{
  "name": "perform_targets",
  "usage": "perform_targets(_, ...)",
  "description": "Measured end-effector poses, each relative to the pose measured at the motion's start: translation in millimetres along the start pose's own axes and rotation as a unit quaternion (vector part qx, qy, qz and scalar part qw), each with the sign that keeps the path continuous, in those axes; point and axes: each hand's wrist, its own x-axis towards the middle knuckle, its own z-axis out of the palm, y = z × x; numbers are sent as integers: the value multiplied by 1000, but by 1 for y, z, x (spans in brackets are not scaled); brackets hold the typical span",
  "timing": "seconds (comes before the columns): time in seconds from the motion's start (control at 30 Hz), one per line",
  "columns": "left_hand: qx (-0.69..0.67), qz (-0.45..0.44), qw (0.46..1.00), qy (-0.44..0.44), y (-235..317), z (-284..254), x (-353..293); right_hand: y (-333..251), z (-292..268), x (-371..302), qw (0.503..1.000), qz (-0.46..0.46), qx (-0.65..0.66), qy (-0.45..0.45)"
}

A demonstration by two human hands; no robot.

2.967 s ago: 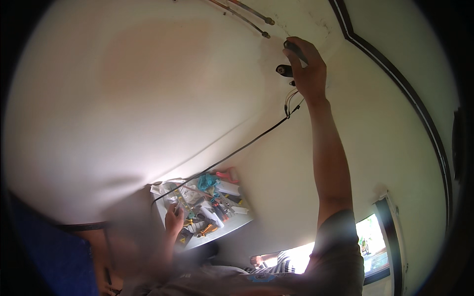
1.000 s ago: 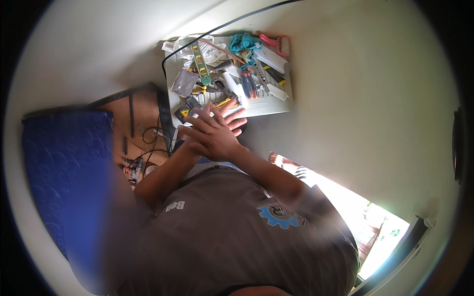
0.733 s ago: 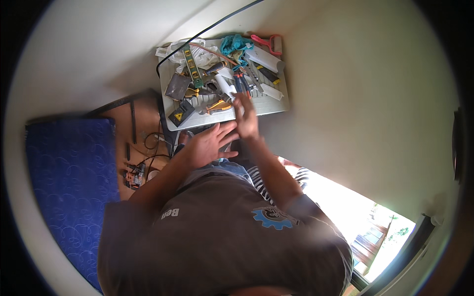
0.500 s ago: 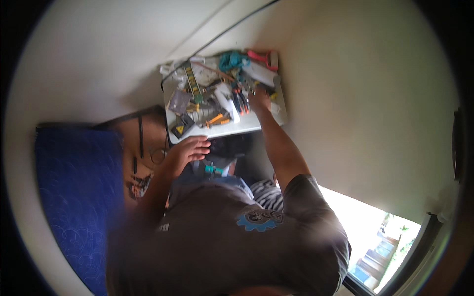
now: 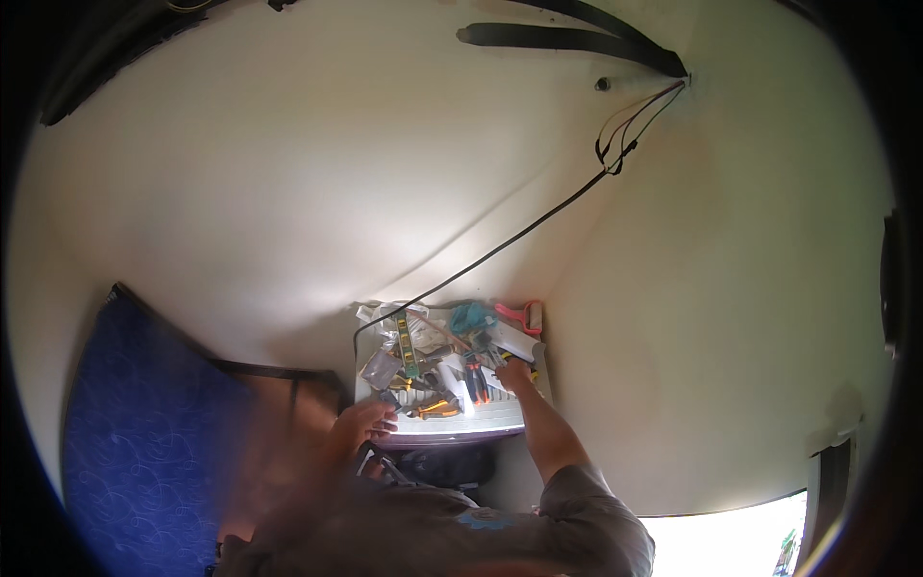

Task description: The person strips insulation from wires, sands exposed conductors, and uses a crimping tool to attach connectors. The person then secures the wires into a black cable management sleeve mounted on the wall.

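The tabletop [image 5: 500,417] is standing at six o'clock, a cable [image 5: 519,234] draping to its ten. The right hand [image 5: 515,376] is hovering at three, the left hand [image 5: 367,420] at eight; whether either grip is clamping, I cannot tell. Pliers [image 5: 472,387] are lying at the right hand's nine; a sideways drag could knock tools [image 5: 439,409] off.

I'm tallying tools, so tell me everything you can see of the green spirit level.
The green spirit level is a straight, narrow bar with yellow windows along it; its material is unclear. It lies on the pale table, pointing away from the near edge, far end leaning slightly left. Crumpled white plastic lies beside it. The left hand and right hand are apart from it.
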Motion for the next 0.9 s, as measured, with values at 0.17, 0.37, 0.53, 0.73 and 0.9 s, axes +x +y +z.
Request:
perform_targets(0.17, 27, 93, 995, -10, 29, 15, 39, 33, -31, -47, 806, 88, 560, -168)
perform_targets(0.37, 88, 159, 981, -67, 50, 53, 83, 6, -61, -149, 516, -12, 828, -219)
perform_targets(0.53, 161, 186, 955, -165, 74, 105, 98, -77, -136, -197, 591, -134, 770, -200)
perform_targets(0.73, -28, 127, 939, -317, 140, 122, 113, -156, -184, -226, 500, -206, 785, -301)
perform_targets(0.9, -121, 78, 958, -250, 156, 111, 155, -173, -164, -207, 480, -167, 807, -300)
